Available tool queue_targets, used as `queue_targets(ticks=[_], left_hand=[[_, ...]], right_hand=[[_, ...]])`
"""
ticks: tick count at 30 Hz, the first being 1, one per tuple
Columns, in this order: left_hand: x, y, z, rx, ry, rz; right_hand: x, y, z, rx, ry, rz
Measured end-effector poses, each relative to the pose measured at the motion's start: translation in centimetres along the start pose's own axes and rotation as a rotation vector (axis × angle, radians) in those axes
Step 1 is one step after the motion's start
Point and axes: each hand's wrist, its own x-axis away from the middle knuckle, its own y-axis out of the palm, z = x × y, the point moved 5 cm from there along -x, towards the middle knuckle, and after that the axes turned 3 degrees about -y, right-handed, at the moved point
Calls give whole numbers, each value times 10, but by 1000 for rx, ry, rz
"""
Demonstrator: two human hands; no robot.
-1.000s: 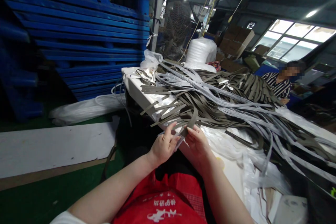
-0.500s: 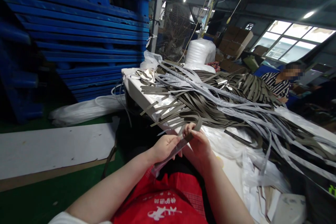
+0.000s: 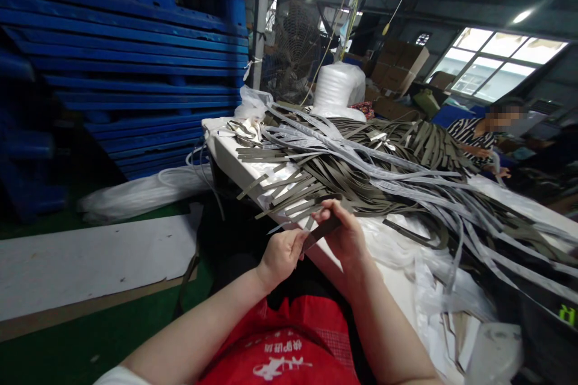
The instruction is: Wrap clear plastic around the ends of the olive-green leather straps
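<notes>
Between my two hands runs a dark olive strap (image 3: 321, 232), held slanting above the near edge of the white table (image 3: 235, 162). My left hand (image 3: 282, 254) is closed on its lower end, thumb pressed against the fingers. My right hand (image 3: 344, 230) grips the upper part, fingers curled round it. Just beyond my hands, many olive straps (image 3: 347, 177) lie in a loose heap, with long translucent grey strips (image 3: 361, 156) draped across them.
Stacked blue pallets (image 3: 158, 72) rise at the left, beside a wrapped white bundle (image 3: 139, 192) on the floor. A white foam roll (image 3: 336, 87) stands at the table's back. A person in a striped top (image 3: 469, 135) is at the far right.
The lower end of the strap, which hung in front of my apron, no longer shows there. My left hand has turned and closed more tightly. The person's hands at the right have moved apart.
</notes>
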Motion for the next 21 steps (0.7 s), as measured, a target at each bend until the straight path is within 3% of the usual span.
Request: queue_targets(ticks=[2, 5, 8, 12, 14, 16, 18, 21], left_hand=[[3, 3, -6, 23, -30, -44], [1, 2, -6, 44, -48, -52], [-6, -4, 1, 5, -6, 3], [-7, -3, -1, -13, -8, 65], [-2, -1, -6, -23, -8, 80], [3, 3, -13, -31, -16, 44], [7, 9, -19, -7, -45, -49], [7, 16, -21, 78, -72, -173]], right_hand=[[-12, -11, -16, -46, -49, 33], [-18, -21, -21, 153, -69, 80], [-5, -11, 0, 310, 4, 2], [17, 14, 32, 325, 108, -207], [18, 17, 37, 214, 165, -243], [10, 8, 30, -33, 193, -163], [-4, -8, 12, -260, 133, -34], [-19, -25, -16, -287, 0, 27]])
